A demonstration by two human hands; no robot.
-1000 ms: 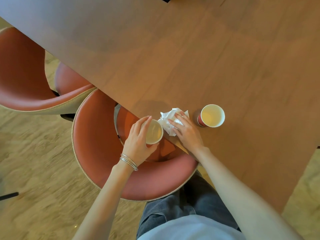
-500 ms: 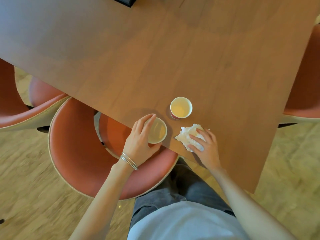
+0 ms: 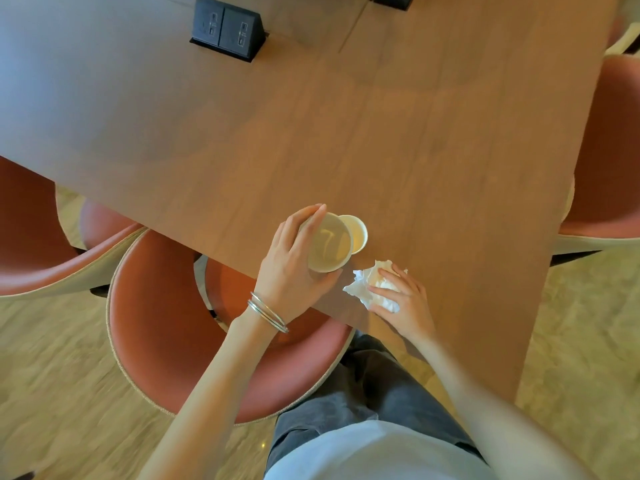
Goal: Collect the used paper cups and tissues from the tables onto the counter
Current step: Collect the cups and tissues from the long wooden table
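My left hand [image 3: 294, 268] grips a paper cup [image 3: 330, 244] from the side and holds it above the near edge of the wooden table [image 3: 381, 133]. That cup overlaps a second paper cup [image 3: 358, 233] standing on the table just behind it. A crumpled white tissue [image 3: 370, 287] lies on the table to the right of the cups. My right hand [image 3: 401, 303] rests on the tissue with the fingers curled over it.
A black power socket box [image 3: 227, 27] sits at the table's far side. Red shell chairs stand around: one [image 3: 166, 323] under my left arm, another [image 3: 34, 237] at the left, a third [image 3: 606, 150] at the right. The table's corner [image 3: 519, 393] is near my right forearm.
My left hand carried its cup up and right until it overlaps the standing cup. My right hand dragged the tissue to the right of the cups and closed more over it.
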